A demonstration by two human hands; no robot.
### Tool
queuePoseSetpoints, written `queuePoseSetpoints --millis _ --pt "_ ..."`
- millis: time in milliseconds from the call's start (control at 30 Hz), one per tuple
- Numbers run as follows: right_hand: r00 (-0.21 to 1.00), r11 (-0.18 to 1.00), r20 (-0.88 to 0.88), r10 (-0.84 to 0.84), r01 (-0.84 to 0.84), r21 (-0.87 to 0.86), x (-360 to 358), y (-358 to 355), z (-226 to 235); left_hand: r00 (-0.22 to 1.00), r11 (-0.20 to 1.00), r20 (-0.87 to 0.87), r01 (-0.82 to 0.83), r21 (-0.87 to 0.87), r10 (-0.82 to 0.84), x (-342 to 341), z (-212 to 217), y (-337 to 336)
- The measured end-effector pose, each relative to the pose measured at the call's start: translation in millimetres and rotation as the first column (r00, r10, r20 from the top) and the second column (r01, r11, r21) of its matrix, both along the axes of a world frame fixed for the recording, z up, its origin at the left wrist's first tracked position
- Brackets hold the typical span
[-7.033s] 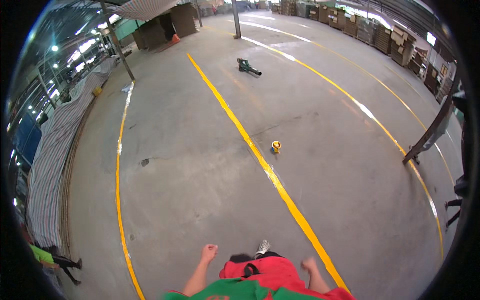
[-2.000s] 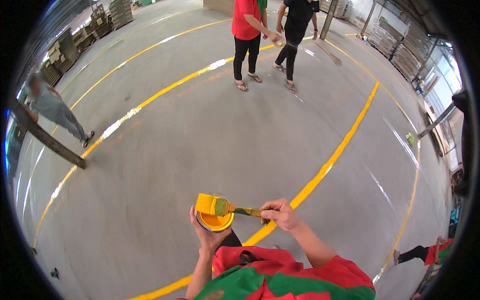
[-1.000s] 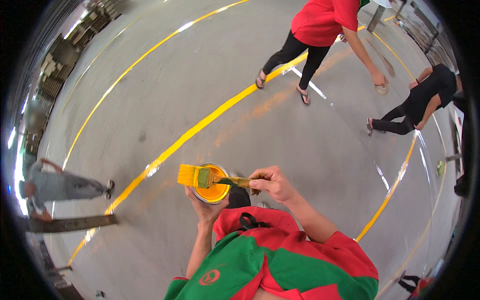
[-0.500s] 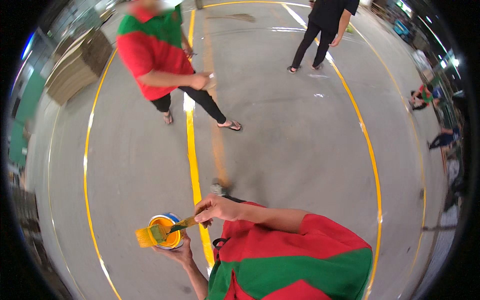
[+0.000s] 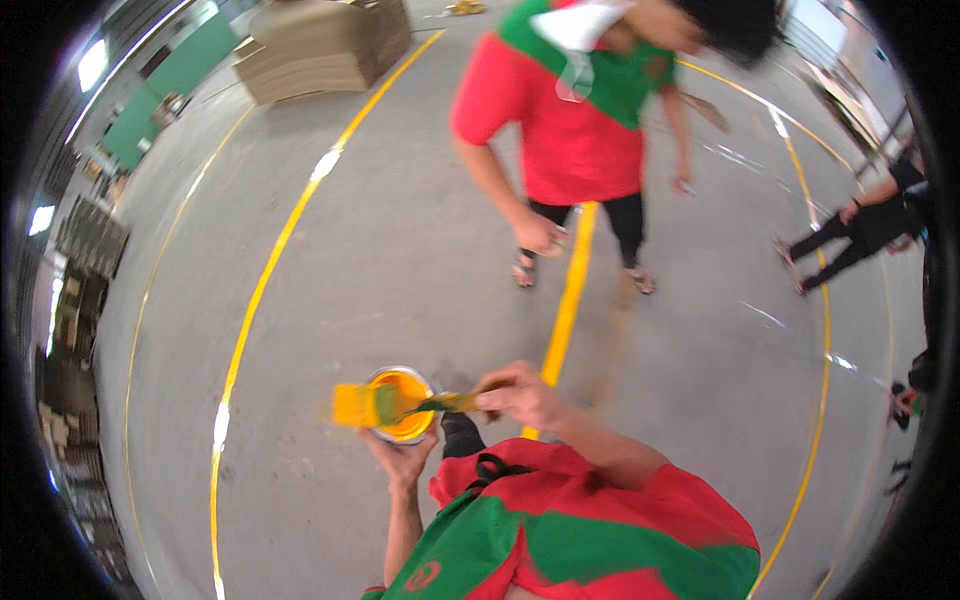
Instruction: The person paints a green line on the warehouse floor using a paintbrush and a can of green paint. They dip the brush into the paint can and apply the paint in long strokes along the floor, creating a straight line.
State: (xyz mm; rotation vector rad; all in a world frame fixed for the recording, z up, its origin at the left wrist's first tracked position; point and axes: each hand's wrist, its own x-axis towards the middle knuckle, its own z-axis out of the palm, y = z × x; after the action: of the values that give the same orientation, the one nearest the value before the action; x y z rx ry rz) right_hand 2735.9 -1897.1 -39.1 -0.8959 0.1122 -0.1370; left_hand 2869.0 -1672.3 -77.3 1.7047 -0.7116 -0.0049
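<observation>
My left hand [image 5: 402, 462] is wrapped round the underside of a small open paint can [image 5: 422, 377], held up above the floor. Yellow paint [image 5: 408, 428] coats its inside. A flat paintbrush [image 5: 386, 406] lies across the can's mouth, its bristles loaded with yellow and jutting past the left rim. Its handle, smeared with paint, is pinched in the fingers of my right hand [image 5: 522, 393], to the right of the can. Whether the brush touches the rim I cannot tell.
A co-worker [image 5: 570, 150] in a red and green shirt stands just ahead, by a yellow floor line [image 5: 568, 310]. Another yellow line [image 5: 255, 300] runs on the left. Stacked cardboard [image 5: 310, 50] stands at the far left. A person in black [image 5: 850, 240] is at the right.
The view has turned left, so the floor lines and people sit further right. The co-worker now stands straight ahead, head bent down. Both hands keep hold of can and brush.
</observation>
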Motion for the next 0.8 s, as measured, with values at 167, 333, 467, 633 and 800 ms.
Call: queuePoseSetpoints --millis 167,333,467,633,800 --pt "0.97 0.968 -0.114 -0.213 0.226 0.113 16 34 -11 0.973 0.946 0.232 -0.082 0.315 0.007 56 24 15" --pt "0.909 0.92 -0.179 -0.377 0.39 0.042 15 37 35 0.982 0.901 0.102 0.102 0.423 -0.159 101 71 -16" --pt "0.828 0.833 -0.201 -0.524 0.547 0.081 11 67 53 0.929 0.873 0.058 0.322 0.366 -0.367 126 80 -27" --pt "0.81 0.789 -0.172 -0.56 0.585 0.187 31 92 58 0.898 0.859 0.068 0.391 0.332 -0.435 142 96 -18" --pt "0.779 0.785 -0.199 -0.595 0.616 0.066 13 73 99 0.856 0.839 0.166 0.409 0.36 -0.489 121 131 -41"
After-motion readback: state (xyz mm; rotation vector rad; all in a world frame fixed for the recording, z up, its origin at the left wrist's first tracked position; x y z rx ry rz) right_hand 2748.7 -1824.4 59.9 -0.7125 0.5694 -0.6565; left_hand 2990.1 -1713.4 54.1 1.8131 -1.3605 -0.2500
